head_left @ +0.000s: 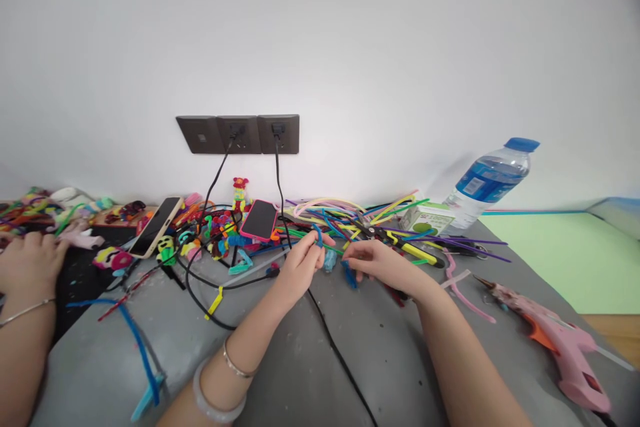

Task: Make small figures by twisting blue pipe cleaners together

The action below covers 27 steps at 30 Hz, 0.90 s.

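My left hand [306, 257], with a bracelet and a bangle on the wrist, pinches a blue pipe cleaner [319, 235] that stands up from its fingertips. Just to its right, my right hand [375, 261] is closed on a dark blue pipe cleaner piece [350, 275], low over the grey tabletop [370, 360]. Between the two hands lies a light blue fuzzy piece [330, 259]. Whether the two blue pieces are joined cannot be told. Behind my hands spreads a loose heap of coloured pipe cleaners [340, 210], with yellow-handled pliers [410, 250] beside my right hand.
A pink glue gun [555, 340] lies at right, below a tilted water bottle [493, 177] and a small carton [430, 218]. Two phones [259, 220] [157, 227] and black cables [335, 333] cross the left and middle. Another person's hand [33, 260] rests far left.
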{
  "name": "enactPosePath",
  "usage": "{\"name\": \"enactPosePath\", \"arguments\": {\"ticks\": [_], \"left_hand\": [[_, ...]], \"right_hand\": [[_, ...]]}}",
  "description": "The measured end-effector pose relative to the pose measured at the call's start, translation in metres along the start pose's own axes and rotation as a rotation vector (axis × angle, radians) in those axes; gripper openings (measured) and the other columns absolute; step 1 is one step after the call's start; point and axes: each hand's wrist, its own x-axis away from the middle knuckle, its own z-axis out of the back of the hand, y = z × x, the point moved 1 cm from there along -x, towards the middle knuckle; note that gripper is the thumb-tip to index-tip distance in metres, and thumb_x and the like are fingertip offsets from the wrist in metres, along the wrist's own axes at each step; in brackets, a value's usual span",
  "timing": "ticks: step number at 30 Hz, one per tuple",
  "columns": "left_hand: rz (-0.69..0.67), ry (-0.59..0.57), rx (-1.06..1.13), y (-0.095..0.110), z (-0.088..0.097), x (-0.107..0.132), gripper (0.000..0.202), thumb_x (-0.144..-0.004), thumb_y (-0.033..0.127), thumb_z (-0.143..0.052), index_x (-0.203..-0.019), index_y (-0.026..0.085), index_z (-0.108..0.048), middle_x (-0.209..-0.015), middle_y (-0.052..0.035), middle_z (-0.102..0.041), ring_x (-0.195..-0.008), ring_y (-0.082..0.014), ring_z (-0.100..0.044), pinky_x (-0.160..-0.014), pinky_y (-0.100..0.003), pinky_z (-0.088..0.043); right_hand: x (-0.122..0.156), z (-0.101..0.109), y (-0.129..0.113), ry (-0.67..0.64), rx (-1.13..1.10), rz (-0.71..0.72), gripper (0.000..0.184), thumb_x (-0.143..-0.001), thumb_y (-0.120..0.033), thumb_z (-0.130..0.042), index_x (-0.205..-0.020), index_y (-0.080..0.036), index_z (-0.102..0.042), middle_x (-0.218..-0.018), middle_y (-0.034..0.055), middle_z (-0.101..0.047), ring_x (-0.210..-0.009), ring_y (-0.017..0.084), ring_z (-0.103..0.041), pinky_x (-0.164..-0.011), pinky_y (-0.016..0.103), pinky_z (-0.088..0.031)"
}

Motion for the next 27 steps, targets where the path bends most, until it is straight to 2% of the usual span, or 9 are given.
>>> {"name": "enactPosePath", "arguments": {"ticks": [4, 5, 7, 10, 12, 16, 21, 24, 27], "left_hand": [[-0.018, -0.059, -0.094, 0.004, -0.001, 0.002, 0.027, -0.093, 0.033, -0.039, -0.091, 0.015, -0.059, -0.058, 0.0066, -0.032, -0.052, -0.0099, -0.028, -0.052, -0.025, -0.023], [-0.023, -0.081, -0.124, 0.005, -0.001, 0.003, 0.028, -0.093, 0.033, -0.039, -0.088, 0.015, -0.060, -0.058, 0.0062, -0.032, -0.052, -0.0099, -0.029, -0.052, -0.025, -0.023], [-0.027, -0.121, -0.182, 0.007, -0.003, 0.004, 0.028, -0.092, 0.032, -0.041, -0.083, 0.015, -0.061, -0.058, 0.0052, -0.035, -0.053, -0.0100, -0.031, -0.052, -0.025, -0.024], [-0.024, -0.146, -0.236, 0.007, -0.006, 0.005, 0.028, -0.090, 0.032, -0.043, -0.083, 0.014, -0.063, -0.060, 0.0036, -0.041, -0.055, -0.0104, -0.035, -0.053, -0.025, -0.026], [-0.027, -0.133, -0.226, 0.007, -0.006, 0.004, 0.029, -0.091, 0.032, -0.042, -0.085, 0.013, -0.064, -0.060, 0.0035, -0.041, -0.055, -0.0105, -0.036, -0.053, -0.025, -0.027], [-0.047, -0.116, -0.254, 0.009, -0.002, 0.003, 0.037, -0.094, 0.036, -0.038, -0.090, 0.012, -0.066, -0.058, 0.0040, -0.040, -0.053, -0.0102, -0.035, -0.053, -0.024, -0.027], [-0.055, -0.125, -0.293, 0.012, 0.000, 0.005, 0.036, -0.095, 0.035, -0.037, -0.095, 0.013, -0.066, -0.059, 0.0041, -0.041, -0.054, -0.0103, -0.036, -0.054, -0.024, -0.027], [-0.045, -0.116, -0.281, 0.011, -0.002, 0.006, 0.032, -0.095, 0.033, -0.036, -0.103, 0.014, -0.061, -0.061, 0.0047, -0.042, -0.055, -0.0107, -0.037, -0.055, -0.024, -0.029], [-0.060, -0.088, -0.319, 0.010, -0.003, 0.007, 0.025, -0.094, 0.030, -0.038, -0.102, 0.015, -0.057, -0.062, 0.0053, -0.041, -0.056, -0.0107, -0.037, -0.055, -0.023, -0.029]], "right_hand": [[-0.002, -0.001, -0.011, 0.227, -0.024, 0.151, 0.035, -0.086, -0.046, -0.057, -0.065, -0.018, -0.061, -0.060, -0.0013, -0.056, -0.051, 0.011, -0.046, -0.050, 0.025, -0.035], [-0.002, -0.003, -0.016, 0.232, -0.062, 0.172, 0.039, -0.087, -0.049, -0.054, -0.065, -0.018, -0.061, -0.059, -0.0011, -0.055, -0.052, 0.011, -0.045, -0.051, 0.025, -0.035], [-0.002, -0.010, -0.024, 0.160, -0.173, 0.192, 0.040, -0.088, -0.052, -0.054, -0.069, -0.018, -0.062, -0.058, -0.0014, -0.055, -0.052, 0.011, -0.045, -0.052, 0.025, -0.035], [-0.003, -0.019, -0.027, 0.059, -0.377, 0.221, 0.033, -0.082, -0.051, -0.066, -0.079, -0.018, -0.063, -0.057, -0.0036, -0.054, -0.054, 0.011, -0.047, -0.056, 0.025, -0.037], [-0.005, -0.021, -0.025, 0.096, -0.502, 0.221, 0.033, -0.077, -0.049, -0.072, -0.079, -0.019, -0.060, -0.056, -0.0052, -0.052, -0.054, 0.011, -0.047, -0.055, 0.024, -0.037], [-0.008, -0.020, -0.019, 0.264, -0.654, 0.233, 0.034, -0.071, -0.047, -0.079, -0.078, -0.020, -0.058, -0.063, -0.0053, -0.053, -0.056, 0.010, -0.048, -0.054, 0.023, -0.038], [-0.007, -0.018, -0.024, 0.238, -0.715, 0.275, 0.029, -0.072, -0.043, -0.080, -0.078, -0.021, -0.061, -0.081, 0.0000, -0.065, -0.067, 0.013, -0.058, -0.062, 0.026, -0.049], [-0.006, -0.017, -0.024, 0.263, -0.765, 0.281, 0.028, -0.073, -0.041, -0.080, -0.079, -0.022, -0.060, -0.077, -0.0014, -0.065, -0.066, 0.013, -0.061, -0.065, 0.028, -0.053], [-0.007, -0.017, -0.023, 0.300, -0.789, 0.310, 0.027, -0.074, -0.040, -0.079, -0.079, -0.022, -0.059, -0.073, -0.0028, -0.065, -0.061, 0.013, -0.062, -0.063, 0.028, -0.056]]}}
